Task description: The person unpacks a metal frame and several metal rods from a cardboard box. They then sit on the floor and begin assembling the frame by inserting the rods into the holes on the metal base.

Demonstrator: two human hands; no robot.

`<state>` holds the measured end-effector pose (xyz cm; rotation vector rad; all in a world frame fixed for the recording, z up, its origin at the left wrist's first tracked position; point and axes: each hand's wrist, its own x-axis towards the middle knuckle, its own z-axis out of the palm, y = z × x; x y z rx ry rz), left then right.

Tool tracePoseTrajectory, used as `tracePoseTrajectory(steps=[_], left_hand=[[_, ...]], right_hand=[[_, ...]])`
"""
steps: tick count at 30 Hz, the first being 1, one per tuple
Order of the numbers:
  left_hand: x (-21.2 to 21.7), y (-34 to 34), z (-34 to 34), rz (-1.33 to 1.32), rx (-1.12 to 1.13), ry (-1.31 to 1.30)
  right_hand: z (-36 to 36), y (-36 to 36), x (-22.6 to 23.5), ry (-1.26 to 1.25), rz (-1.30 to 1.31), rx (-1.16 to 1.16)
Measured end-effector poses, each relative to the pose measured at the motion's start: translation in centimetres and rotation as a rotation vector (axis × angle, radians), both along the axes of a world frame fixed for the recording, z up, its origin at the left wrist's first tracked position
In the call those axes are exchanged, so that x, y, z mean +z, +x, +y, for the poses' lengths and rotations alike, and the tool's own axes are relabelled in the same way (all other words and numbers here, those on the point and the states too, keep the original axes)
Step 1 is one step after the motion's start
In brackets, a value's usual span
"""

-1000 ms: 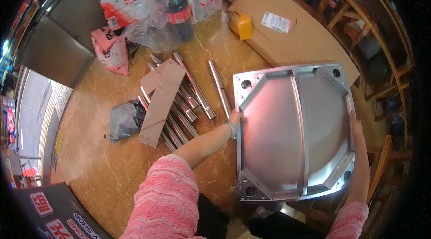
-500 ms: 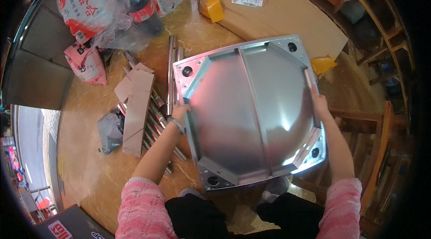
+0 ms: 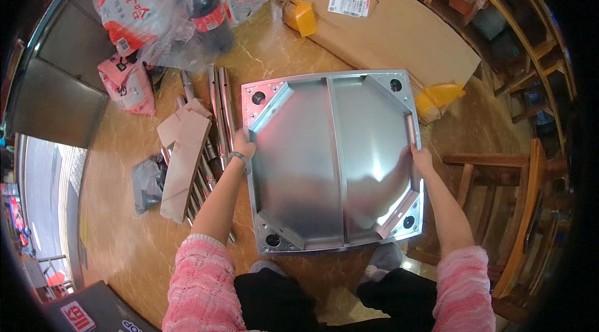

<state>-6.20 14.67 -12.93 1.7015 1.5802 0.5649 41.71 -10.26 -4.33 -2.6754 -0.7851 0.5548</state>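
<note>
Landmark: the silver, square sheet-metal tray, located directly in front of the person. Left of the tray lie several polished steel tubes, the nearest just beside its left edge, with a long brown cardboard strip on top of them. Farther left is a grey plastic bag. Beyond the tray, to the far left, stand a pink printed bag and a dark bottle with a red label. A large flat brown cardboard box lies beyond the tray; the tray's far right corner overlaps it in view. Right of the tray stands a brown wooden chair. The person's feet are at the near edge.

The tray's hollow side faces up. Its sides appear nearly equal, so no long axis can be told; the central rib runs from far edge to near edge, tilted slightly.

The left hand grips the left rim; the right hand grips the right rim. Fingers below the rims are hidden. Brown marbled floor shows beyond the far edge and between tray and chair.
</note>
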Motion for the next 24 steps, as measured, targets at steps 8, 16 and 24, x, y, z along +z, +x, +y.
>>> tracePoseTrajectory(steps=[8,16,24], left_hand=[[0.2,-1.1,1.1,0.045,0.076,0.090],[2.1,0.2,0.6,0.248,0.111,0.095],[11.6,-10.5,-1.6,0.755,0.326,0.410]], right_hand=[[1.2,-2.4,-2.9,0.044,0.018,0.032],[1.8,-4.8,-2.7,-0.041,-0.059,0.204],[5.0,-4.3,0.4,-0.163,-0.276,0.402]])
